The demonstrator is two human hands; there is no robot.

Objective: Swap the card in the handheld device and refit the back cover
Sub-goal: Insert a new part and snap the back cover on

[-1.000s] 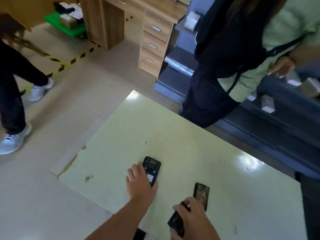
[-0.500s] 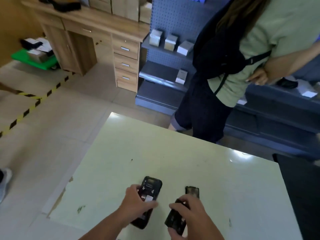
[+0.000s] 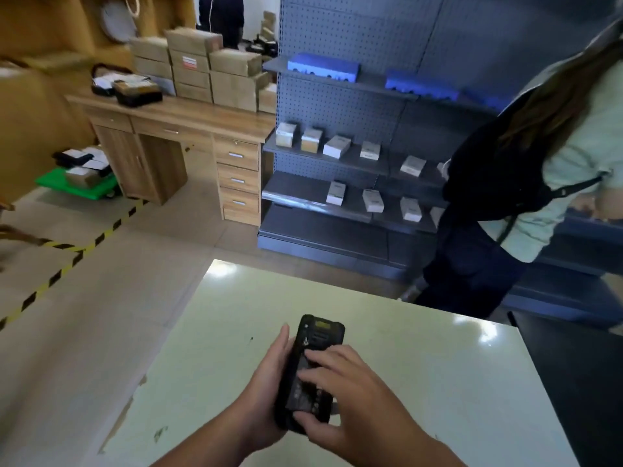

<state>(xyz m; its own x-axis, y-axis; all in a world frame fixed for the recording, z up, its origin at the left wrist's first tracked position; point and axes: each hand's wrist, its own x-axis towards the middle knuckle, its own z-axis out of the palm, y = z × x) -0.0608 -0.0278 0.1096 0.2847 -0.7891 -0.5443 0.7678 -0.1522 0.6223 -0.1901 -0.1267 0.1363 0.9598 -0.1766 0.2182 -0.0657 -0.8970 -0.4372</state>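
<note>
A black handheld device [image 3: 318, 335] is held back side up, just above the pale green table [image 3: 438, 382]. My left hand [image 3: 266, 392] grips its left edge from underneath. My right hand [image 3: 350, 399] lies over its lower back, fingers spread, pressing a dark cover piece [image 3: 305, 389] against it. The upper part of the device shows a small window and a label. The card is hidden. I cannot tell whether the cover is seated.
A person [image 3: 539, 183] in a pale green top stands at the table's far right edge. Behind are grey shelves [image 3: 354, 170] with small white boxes and a wooden desk [image 3: 175, 136] stacked with cartons. Striped floor tape [image 3: 67, 261] runs at the left.
Both hands have come together. The left hand lifted the device off the table, and the right hand brought the dark piece it held onto the device's back. The view tilted upward.
</note>
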